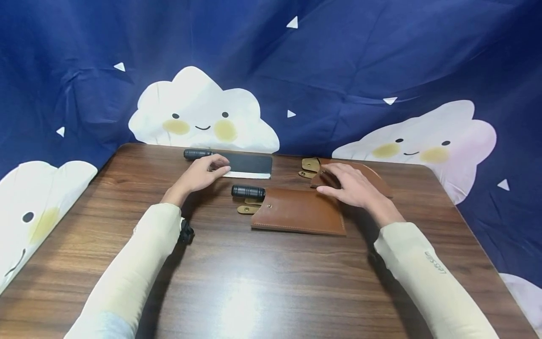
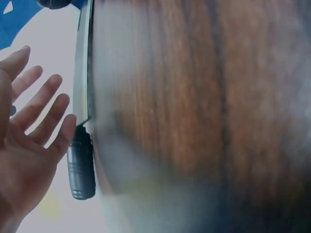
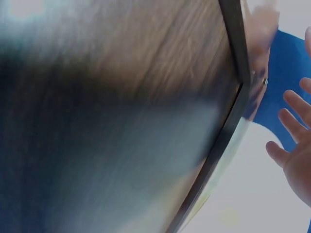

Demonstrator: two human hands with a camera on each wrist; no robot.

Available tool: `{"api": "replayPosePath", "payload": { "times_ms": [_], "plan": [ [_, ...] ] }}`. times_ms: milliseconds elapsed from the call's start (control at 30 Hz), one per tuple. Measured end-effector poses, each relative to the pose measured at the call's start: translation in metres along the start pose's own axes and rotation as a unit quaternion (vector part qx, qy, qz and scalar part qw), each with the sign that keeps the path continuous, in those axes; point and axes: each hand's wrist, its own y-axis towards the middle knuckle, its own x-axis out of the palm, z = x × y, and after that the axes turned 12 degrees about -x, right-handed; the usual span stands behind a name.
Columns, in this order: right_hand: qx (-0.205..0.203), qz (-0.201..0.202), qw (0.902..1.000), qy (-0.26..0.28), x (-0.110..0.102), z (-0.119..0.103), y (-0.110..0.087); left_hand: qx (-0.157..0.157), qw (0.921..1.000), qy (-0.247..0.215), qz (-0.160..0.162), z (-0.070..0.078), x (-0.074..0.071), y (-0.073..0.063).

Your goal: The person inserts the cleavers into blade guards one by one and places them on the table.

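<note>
A cleaver (image 1: 250, 163) with a black blade, bright edge and black ribbed handle (image 2: 81, 167) lies at the table's back. My left hand (image 1: 202, 174) hovers at its handle end, fingers loosely bent; in the left wrist view they are spread and grip nothing. In front lies a brown leather sheath (image 1: 302, 212) with a black handle (image 1: 248, 191) sticking out of its left end. My right hand (image 1: 354, 186) is over a second, curved brown leather sheath (image 1: 374, 176), partly hiding it. Its fingers (image 3: 294, 124) are apart in the right wrist view; whether they touch the leather, I cannot tell.
All of it lies on a brown wood-grain table (image 1: 262, 282). Tan snap straps (image 1: 310, 165) stick out from the curved sheath, and another strap (image 1: 249, 210) from the front one. Behind the table hangs a blue curtain (image 1: 330, 61) with white clouds.
</note>
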Motion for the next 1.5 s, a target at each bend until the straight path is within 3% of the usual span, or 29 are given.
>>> {"api": "replayPosePath", "payload": {
  "times_ms": [500, 900, 1100, 1333, 1500],
  "plan": [
    [0.016, 0.0, 0.9993, -0.033, 0.0, 0.028, -0.007, -0.03, 0.997, -0.029, 0.066, -0.017, -0.013, 0.006],
    [0.057, -0.013, 0.9981, -0.02, -0.006, 0.04, -0.002, -0.026, 0.993, -0.002, 0.115, -0.022, -0.018, 0.02],
    [0.091, -0.034, 0.9953, -0.008, -0.01, 0.046, 0.001, -0.058, 0.9918, -0.007, 0.114, -0.029, -0.02, 0.024],
    [0.11, -0.065, 0.9918, -0.005, -0.012, 0.05, 0.009, -0.08, 0.9865, -0.021, 0.141, -0.043, -0.025, 0.025],
    [0.128, -0.077, 0.9887, 0.009, -0.01, 0.054, 0.012, -0.099, 0.9867, -0.039, 0.122, -0.048, -0.028, 0.028]
  ]
}}
